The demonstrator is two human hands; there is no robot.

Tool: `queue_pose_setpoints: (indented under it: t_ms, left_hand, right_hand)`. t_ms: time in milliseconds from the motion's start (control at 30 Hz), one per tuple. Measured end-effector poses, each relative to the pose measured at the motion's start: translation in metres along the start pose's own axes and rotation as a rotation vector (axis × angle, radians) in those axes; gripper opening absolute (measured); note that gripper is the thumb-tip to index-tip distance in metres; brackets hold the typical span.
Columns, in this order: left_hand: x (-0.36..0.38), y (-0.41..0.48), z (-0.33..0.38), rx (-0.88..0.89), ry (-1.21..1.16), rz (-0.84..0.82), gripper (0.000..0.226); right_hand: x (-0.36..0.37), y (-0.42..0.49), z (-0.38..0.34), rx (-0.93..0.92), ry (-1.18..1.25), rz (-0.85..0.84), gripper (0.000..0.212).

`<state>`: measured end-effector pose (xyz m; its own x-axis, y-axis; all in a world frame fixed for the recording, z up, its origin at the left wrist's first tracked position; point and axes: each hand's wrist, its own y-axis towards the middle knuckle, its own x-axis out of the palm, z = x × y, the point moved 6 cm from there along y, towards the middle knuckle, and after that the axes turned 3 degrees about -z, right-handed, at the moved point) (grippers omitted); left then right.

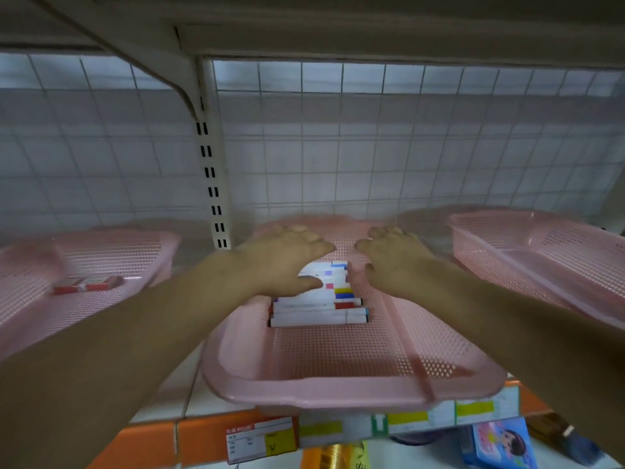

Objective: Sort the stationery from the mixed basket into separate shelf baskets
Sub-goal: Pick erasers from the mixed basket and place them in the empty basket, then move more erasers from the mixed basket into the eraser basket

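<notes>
my left hand (284, 262) lies flat on the markers (321, 308) in the middle basket (338, 390), fingers loose; my right hand (395, 262) hovers beside, fingers relaxed, holding nothing.

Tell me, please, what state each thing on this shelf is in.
Left hand: open, over the markers.
Right hand: open, holding nothing.
Markers: lying side by side in the middle basket.
Middle basket: upright, holding the markers.
Left basket: holds a red item.
Right basket: nothing visible inside.
</notes>
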<state>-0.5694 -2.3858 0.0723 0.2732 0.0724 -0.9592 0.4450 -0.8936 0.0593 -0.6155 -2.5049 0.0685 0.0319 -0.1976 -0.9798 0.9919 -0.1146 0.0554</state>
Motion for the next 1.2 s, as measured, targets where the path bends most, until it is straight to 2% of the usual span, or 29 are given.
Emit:
queue_pose_setpoints:
  t_ms: [167,300,433,567,667,767,1000,1200]
  left_hand:
    - [-0.023,-0.074,-0.038,-0.069,-0.007,0.101,0.068]
    - [-0.032,-0.144,-0.064,-0.151,0.017,0.109,0.058]
    - [-0.034,-0.236,-0.093,-0.247,-0.023,0.106,0.059]
    - [-0.037,-0.327,-0.130,-0.350,-0.069,0.116,0.092]
    - [-0.037,-0.391,-0.159,-0.470,-0.110,0.148,0.076]
    - [-0.037,-0.451,-0.177,-0.558,-0.144,0.188,0.058]
    - [-0.015,-0.572,-0.231,-0.850,-0.215,0.178,0.061]
    - [-0.003,-0.625,-0.295,-0.989,-0.198,0.184,0.060]
  right_hand:
    - [-0.027,0.000,-0.050,-0.065,-0.019,0.025,0.053]
    - [-0.043,-0.002,-0.099,-0.073,-0.019,0.056,0.052]
    - [-0.062,-0.008,-0.172,-0.130,0.033,0.073,0.040]
    - [-0.085,-0.007,-0.248,-0.208,0.120,0.135,0.037]
    - [-0.105,-0.009,-0.303,-0.264,0.145,0.156,0.035]
    - [-0.122,-0.013,-0.355,-0.331,0.139,0.178,0.044]
    - [-0.153,0.003,-0.464,-0.472,0.094,0.201,0.050]
    - [-0.169,0.044,-0.554,-0.632,0.096,0.263,0.055]
